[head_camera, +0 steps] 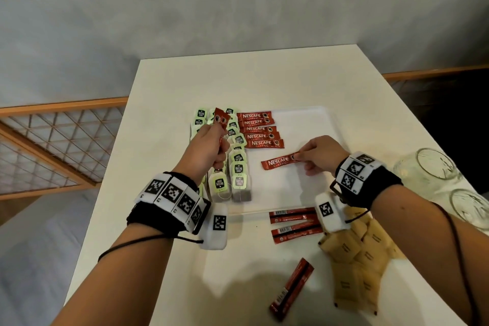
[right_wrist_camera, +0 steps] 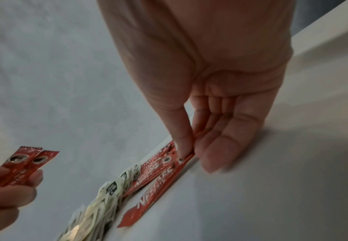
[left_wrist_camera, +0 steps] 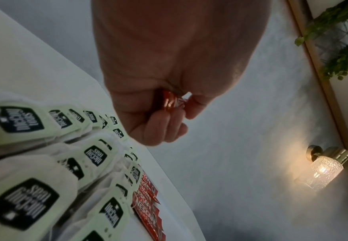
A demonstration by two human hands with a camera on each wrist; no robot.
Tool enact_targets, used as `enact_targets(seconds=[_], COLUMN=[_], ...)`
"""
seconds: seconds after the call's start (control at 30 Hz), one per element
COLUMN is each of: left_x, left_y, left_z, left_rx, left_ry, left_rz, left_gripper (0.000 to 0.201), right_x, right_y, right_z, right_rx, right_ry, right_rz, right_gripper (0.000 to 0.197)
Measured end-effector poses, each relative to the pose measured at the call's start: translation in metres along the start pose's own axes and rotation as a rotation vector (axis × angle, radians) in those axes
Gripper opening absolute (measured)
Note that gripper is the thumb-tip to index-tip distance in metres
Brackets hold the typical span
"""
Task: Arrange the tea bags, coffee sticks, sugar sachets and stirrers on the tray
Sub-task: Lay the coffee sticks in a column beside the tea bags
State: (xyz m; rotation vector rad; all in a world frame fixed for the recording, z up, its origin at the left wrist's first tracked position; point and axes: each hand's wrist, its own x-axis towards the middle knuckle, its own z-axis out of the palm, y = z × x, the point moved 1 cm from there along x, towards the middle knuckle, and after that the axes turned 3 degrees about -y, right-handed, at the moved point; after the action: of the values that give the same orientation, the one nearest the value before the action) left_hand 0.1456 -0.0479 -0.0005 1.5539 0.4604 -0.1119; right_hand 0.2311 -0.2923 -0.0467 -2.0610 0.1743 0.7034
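A white tray [head_camera: 312, 124] lies on the table. Green-tagged tea bags [head_camera: 238, 164] fill its left side in overlapping rows. Beside them lie several red coffee sticks [head_camera: 260, 130], stacked in a column. My left hand [head_camera: 209, 145] hovers over the tea bags and grips two red coffee sticks [head_camera: 221, 119] upright; the sticks [right_wrist_camera: 24, 164] also show in the right wrist view. My right hand [head_camera: 317, 156] pinches the end of one coffee stick [head_camera: 277, 163] lying on the tray, thumb [right_wrist_camera: 181, 143] pressed on it.
Three red coffee sticks [head_camera: 293, 216] lie on the table in front of the tray, one near the front edge [head_camera: 291, 291]. A pile of tan sugar sachets [head_camera: 357, 254] sits at the front right. Two glass jars [head_camera: 428, 169] stand at the right edge.
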Motion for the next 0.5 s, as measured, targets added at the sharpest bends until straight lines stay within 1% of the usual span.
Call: enact_targets(seconds=[0.17,0.43,0.5], left_x=[0.004,0.007,0.006], left_y=[-0.005,-0.012,-0.013], left_z=[-0.003,-0.008,-0.012], left_rx=[0.022,0.019,0.011], left_ry=[0.048,0.025,-0.015], left_rz=[0.023,0.009,0.015], left_gripper=[0.015,0.025,0.027], right_x=[0.005,0.023,0.026], right_y=[-0.019,-0.026,-0.027], right_z=[0.016,0.025,0.024], right_rx=[0.035,0.008,0.001], right_ry=[-0.047,-0.028,-0.035], right_rz=[0.086,0.102,0.1], right_gripper=[0.015,0.019,0.02])
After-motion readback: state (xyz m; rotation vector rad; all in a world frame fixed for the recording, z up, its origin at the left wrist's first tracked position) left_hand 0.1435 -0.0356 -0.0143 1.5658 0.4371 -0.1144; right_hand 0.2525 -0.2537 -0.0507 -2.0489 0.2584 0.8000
